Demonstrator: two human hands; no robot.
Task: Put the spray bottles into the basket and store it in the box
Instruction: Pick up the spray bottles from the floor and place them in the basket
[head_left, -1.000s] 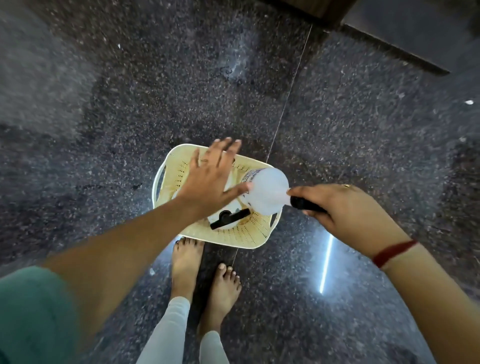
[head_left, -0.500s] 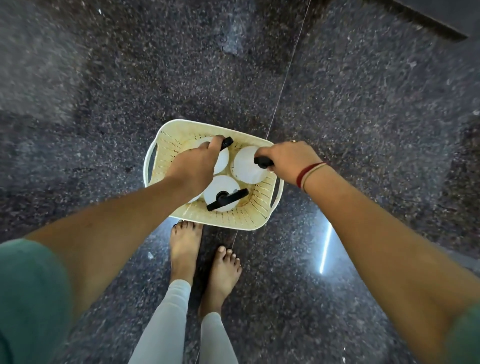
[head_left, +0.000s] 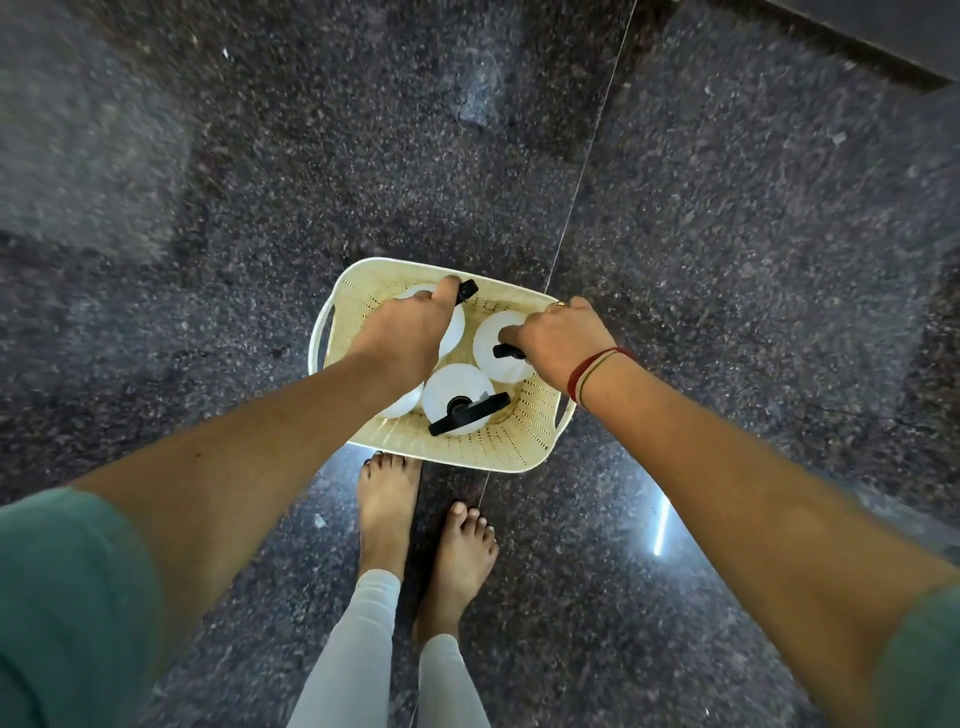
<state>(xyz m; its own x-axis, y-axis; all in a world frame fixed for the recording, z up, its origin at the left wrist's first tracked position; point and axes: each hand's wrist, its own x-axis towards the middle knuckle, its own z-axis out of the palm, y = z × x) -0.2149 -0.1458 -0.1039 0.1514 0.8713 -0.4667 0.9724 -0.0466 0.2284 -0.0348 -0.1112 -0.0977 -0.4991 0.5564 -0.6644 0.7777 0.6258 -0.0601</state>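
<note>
A cream perforated basket (head_left: 488, 449) stands on the dark granite floor just in front of my bare feet. Several white spray bottles with black trigger heads stand upright inside it. My left hand (head_left: 405, 332) is closed over the far-left bottle (head_left: 454, 327), whose black nozzle pokes out past my fingers. My right hand (head_left: 558, 340) grips the black head of the right bottle (head_left: 493, 343). A third bottle (head_left: 457, 397) stands free at the near side, and part of another one (head_left: 402, 405) shows under my left wrist.
My two bare feet (head_left: 426, 519) stand right behind the basket. A thin floor joint (head_left: 587, 156) runs away from the basket to the top. A dark ledge (head_left: 857, 47) crosses the top right corner. No box is in view.
My right hand has lowered its bottle from lying sideways over the rim to upright inside the basket. My left hand went from open above the basket to closed on the far-left bottle.
</note>
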